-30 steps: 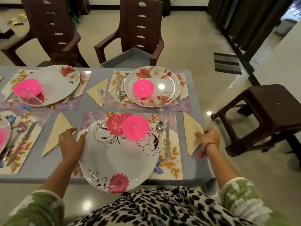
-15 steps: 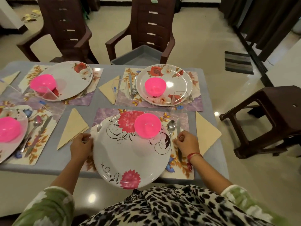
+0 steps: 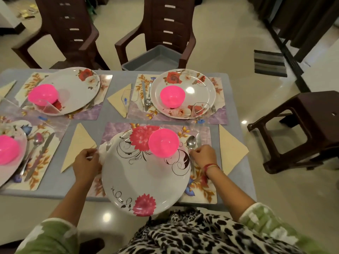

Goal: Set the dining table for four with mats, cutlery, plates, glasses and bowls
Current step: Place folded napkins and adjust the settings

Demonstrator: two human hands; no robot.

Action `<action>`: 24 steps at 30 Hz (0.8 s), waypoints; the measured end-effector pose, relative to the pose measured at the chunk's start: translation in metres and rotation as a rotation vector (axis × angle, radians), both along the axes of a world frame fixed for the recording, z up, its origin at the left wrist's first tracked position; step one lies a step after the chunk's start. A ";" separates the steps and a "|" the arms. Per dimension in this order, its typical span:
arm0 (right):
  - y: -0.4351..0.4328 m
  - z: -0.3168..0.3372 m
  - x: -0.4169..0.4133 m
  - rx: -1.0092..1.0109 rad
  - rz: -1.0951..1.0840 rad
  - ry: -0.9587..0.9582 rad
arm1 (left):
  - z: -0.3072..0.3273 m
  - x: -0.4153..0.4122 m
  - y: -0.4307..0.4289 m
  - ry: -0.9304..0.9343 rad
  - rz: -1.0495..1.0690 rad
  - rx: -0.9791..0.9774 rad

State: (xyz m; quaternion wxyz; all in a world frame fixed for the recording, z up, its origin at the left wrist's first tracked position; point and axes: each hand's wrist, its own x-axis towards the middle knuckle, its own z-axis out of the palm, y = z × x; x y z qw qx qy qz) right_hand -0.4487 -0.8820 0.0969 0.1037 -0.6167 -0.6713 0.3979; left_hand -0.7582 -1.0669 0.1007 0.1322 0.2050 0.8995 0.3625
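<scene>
On the grey table (image 3: 235,99), the nearest floral mat (image 3: 201,189) carries a large white plate (image 3: 146,180) with pink flowers and a pink bowl (image 3: 163,142) on its far side. The plate's near edge overhangs the table. My left hand (image 3: 86,164) lies at the plate's left rim, fingers curled at the fork (image 3: 108,143) handle. To the right of the plate, my right hand (image 3: 203,155) pinches the spoon (image 3: 191,142) handle, with a knife (image 3: 199,139) beside it. Folded cream napkins (image 3: 231,149) (image 3: 78,143) flank the mat.
Three other settings with plates, pink bowls and cutlery fill the far side (image 3: 183,92) and the left (image 3: 69,88). Clear glasses (image 3: 201,110) stand among them. Two brown chairs (image 3: 168,24) face the far edge, one holding a grey tub (image 3: 157,57). A brown stool (image 3: 302,129) stands right.
My right hand left the right napkin and moved left onto the spoon beside the plate. My left hand stayed at the fork by the plate's left rim.
</scene>
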 end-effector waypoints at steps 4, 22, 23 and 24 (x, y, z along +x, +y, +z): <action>0.010 -0.006 -0.008 -0.128 -0.056 -0.033 | 0.003 -0.011 0.005 0.048 -0.001 0.004; -0.038 -0.009 0.029 0.062 -0.367 0.186 | 0.074 0.039 0.084 0.237 -0.471 0.389; -0.046 -0.011 0.032 0.062 -0.382 0.211 | 0.067 0.036 0.085 0.144 -0.397 0.405; -0.054 -0.014 0.034 0.062 -0.392 0.229 | 0.059 0.030 0.083 0.058 -0.320 0.408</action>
